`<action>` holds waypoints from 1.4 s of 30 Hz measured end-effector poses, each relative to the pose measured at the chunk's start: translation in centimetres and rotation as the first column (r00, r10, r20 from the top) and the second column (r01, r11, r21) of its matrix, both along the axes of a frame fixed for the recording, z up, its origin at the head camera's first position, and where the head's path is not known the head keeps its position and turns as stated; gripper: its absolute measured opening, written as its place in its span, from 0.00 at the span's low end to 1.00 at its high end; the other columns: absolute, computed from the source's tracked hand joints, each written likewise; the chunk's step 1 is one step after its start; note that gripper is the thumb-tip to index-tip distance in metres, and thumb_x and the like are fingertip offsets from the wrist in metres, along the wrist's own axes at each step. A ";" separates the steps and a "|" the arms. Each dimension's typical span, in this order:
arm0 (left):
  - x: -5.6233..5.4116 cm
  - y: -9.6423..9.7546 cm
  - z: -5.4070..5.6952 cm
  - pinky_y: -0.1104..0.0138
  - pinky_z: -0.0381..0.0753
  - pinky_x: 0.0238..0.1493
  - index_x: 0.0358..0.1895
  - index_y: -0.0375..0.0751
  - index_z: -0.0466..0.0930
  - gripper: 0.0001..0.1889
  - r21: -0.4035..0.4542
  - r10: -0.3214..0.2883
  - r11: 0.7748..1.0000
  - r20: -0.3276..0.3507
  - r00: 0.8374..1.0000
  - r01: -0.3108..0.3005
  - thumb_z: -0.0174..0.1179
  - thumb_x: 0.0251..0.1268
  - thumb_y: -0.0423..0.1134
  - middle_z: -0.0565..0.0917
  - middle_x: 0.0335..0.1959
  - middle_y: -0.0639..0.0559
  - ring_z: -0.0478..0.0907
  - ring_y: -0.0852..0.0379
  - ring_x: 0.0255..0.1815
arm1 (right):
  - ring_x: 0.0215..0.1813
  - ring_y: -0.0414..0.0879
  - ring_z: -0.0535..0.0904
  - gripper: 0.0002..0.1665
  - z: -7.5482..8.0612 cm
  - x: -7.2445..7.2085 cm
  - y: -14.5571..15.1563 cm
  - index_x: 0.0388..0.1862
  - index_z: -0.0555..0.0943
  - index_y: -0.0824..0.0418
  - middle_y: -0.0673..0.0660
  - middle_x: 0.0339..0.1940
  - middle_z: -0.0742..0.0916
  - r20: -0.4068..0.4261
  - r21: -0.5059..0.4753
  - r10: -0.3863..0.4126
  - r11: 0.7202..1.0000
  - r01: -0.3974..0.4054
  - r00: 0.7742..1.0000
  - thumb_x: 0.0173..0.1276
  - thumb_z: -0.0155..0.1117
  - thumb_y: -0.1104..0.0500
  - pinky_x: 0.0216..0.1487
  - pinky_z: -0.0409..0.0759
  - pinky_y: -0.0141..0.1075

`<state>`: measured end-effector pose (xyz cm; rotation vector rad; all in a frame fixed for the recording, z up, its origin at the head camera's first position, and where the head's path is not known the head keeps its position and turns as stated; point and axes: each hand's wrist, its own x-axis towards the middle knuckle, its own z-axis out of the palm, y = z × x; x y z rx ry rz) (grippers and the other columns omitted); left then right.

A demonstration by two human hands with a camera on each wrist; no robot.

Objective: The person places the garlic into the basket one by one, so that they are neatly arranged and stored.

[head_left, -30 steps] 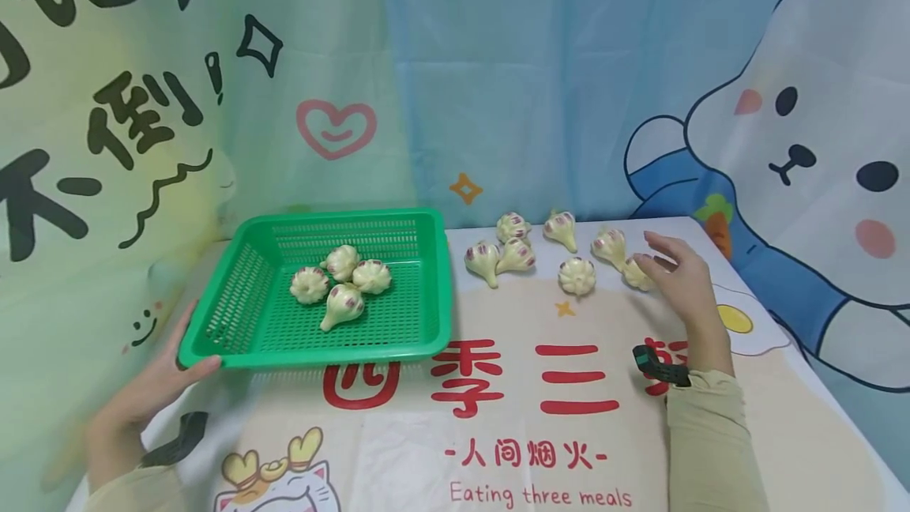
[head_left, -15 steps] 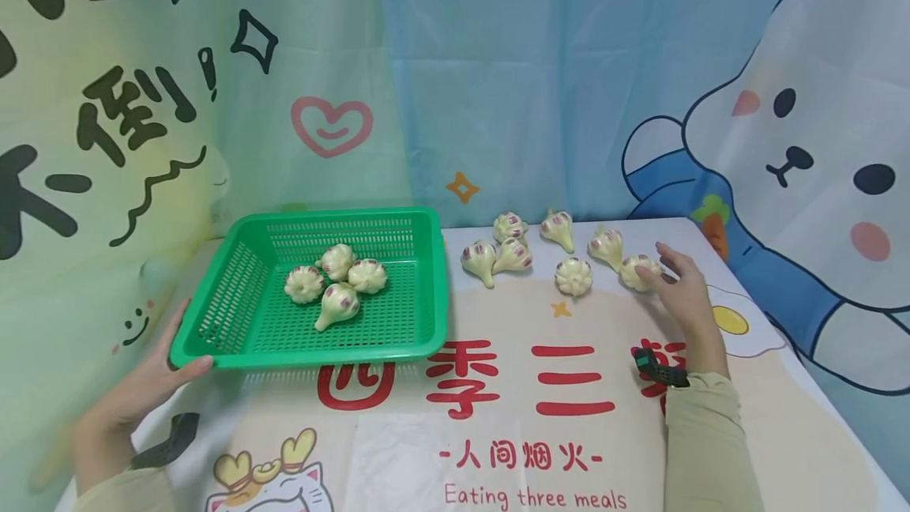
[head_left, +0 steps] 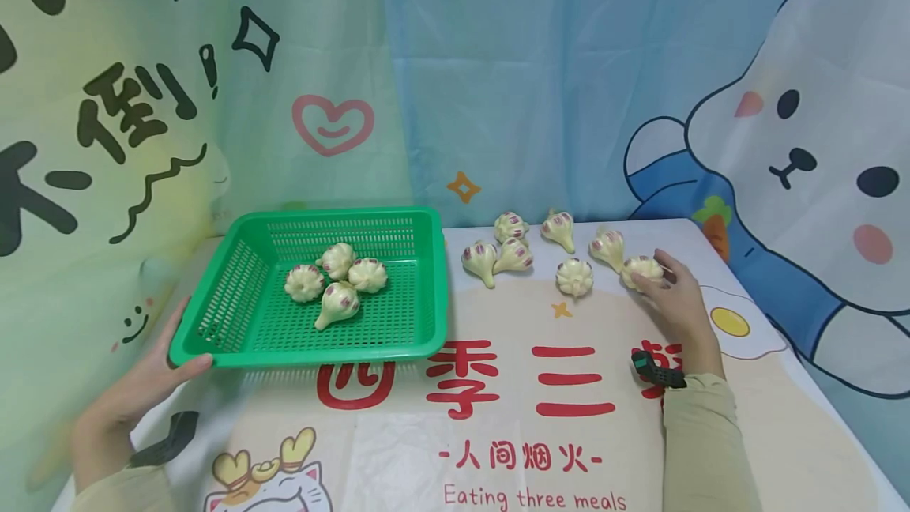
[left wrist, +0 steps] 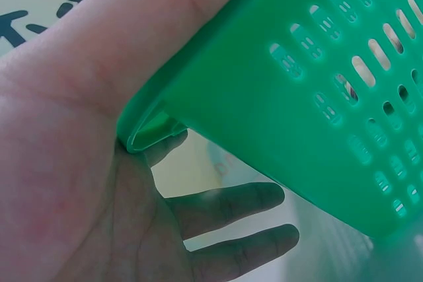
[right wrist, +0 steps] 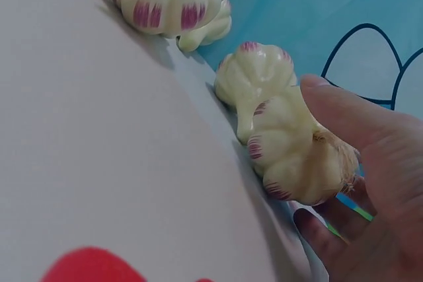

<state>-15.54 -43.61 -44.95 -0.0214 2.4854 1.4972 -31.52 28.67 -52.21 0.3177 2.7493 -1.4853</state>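
A green plastic basket [head_left: 419, 338] stands on the left of the table with several garlic bulbs [head_left: 338, 305] inside. My left hand [head_left: 145, 382] grips its near left corner; in the left wrist view the thumb [left wrist: 165, 11] lies over the rim and the fingers [left wrist: 228, 206] spread below it. On the far right, my right hand [head_left: 678, 299] holds a garlic bulb [head_left: 642, 269] between thumb and fingers. The right wrist view shows this bulb [right wrist: 297, 156] tilted, its root end toward the palm, against another garlic bulb [right wrist: 254, 74].
Several more garlic bulbs lie along the table's back edge, among them a single garlic bulb [head_left: 574, 278] and a touching pair with a front garlic bulb [head_left: 479, 261]. A printed curtain [head_left: 490, 85] hangs right behind the table. The tablecloth [head_left: 398, 449] carries printed lettering.
My right hand has come down around the rightmost garlic bulb, thumb and fingers closing on it. The basket and left hand moved slightly left in view, as did the whole scene.
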 end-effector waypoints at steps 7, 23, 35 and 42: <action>0.0 0.0 0.1 0.36 0.46 0.63 0.72 0.69 0.18 0.46 -0.011 -0.003 1.000 -0.008 1.000 0.003 0.49 0.71 0.46 0.35 0.73 0.32 0.52 0.58 0.61 | 0.75 0.67 0.46 0.57 -0.3 -0.3 -0.1 0.78 0.43 0.49 0.66 0.78 0.50 0.044 0.029 -0.003 1.000 0.001 0.999 0.60 0.60 0.32 0.67 0.54 0.64; 0.1 0.0 -0.1 0.47 0.46 0.70 0.72 0.73 0.20 0.45 0.011 -0.017 1.000 -0.026 1.000 0.017 0.49 0.71 0.46 0.31 0.74 0.33 0.47 0.67 0.64 | 0.75 0.67 0.50 0.55 -1.4 -0.7 0.0 0.78 0.45 0.54 0.67 0.76 0.55 -0.022 0.081 0.017 0.997 -0.015 1.000 0.62 0.62 0.38 0.68 0.52 0.63; 0.1 0.0 0.1 0.38 0.43 0.66 0.72 0.72 0.20 0.45 0.011 -0.003 1.000 -0.009 1.000 0.003 0.49 0.71 0.44 0.32 0.75 0.32 0.50 0.64 0.64 | 0.74 0.66 0.52 0.54 -1.3 -0.6 -0.1 0.78 0.46 0.50 0.66 0.76 0.57 0.000 0.056 -0.003 0.998 0.003 1.000 0.62 0.63 0.38 0.68 0.54 0.62; 0.1 0.2 0.3 0.31 0.39 0.61 0.72 0.71 0.20 0.45 0.032 -0.006 0.999 -0.023 1.000 0.007 0.49 0.71 0.44 0.31 0.74 0.31 0.45 0.58 0.69 | 0.74 0.66 0.53 0.54 -1.0 -0.5 0.0 0.78 0.47 0.50 0.66 0.76 0.57 0.002 0.066 -0.005 0.998 0.005 1.000 0.62 0.62 0.38 0.68 0.54 0.62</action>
